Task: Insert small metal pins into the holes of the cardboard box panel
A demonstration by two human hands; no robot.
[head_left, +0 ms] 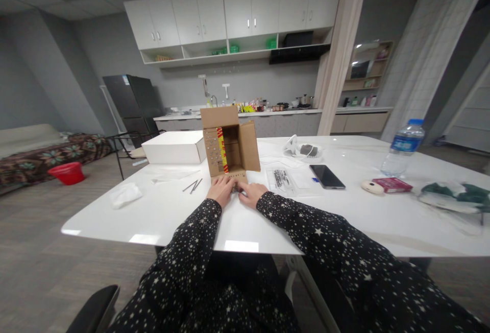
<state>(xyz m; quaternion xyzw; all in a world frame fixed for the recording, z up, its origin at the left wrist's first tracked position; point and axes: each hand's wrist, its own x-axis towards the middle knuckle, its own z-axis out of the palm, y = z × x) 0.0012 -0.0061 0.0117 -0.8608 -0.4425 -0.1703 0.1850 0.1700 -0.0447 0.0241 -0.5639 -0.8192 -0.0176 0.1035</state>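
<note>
An open cardboard box (250, 146) stands on the white table with its opening facing me and its flaps folded out. Small shiny round spots dot its left flap (213, 151), beside a red and yellow printed strip. At the lower front flap (229, 175), my left hand (221, 190) and my right hand (252, 193) meet with their fingers curled in and closed. Between the fingertips a small shiny bit shows, too small to name. Left of my hands lie several thin metal rods (196, 186).
A white box (174, 147) stands behind left, with crumpled white plastic (126, 195) nearer. To the right lie a clear bag of small parts (281, 180), a phone (327, 176), a white corded device (306, 150), a dark red packet (396, 185) and an upright water bottle (401, 149).
</note>
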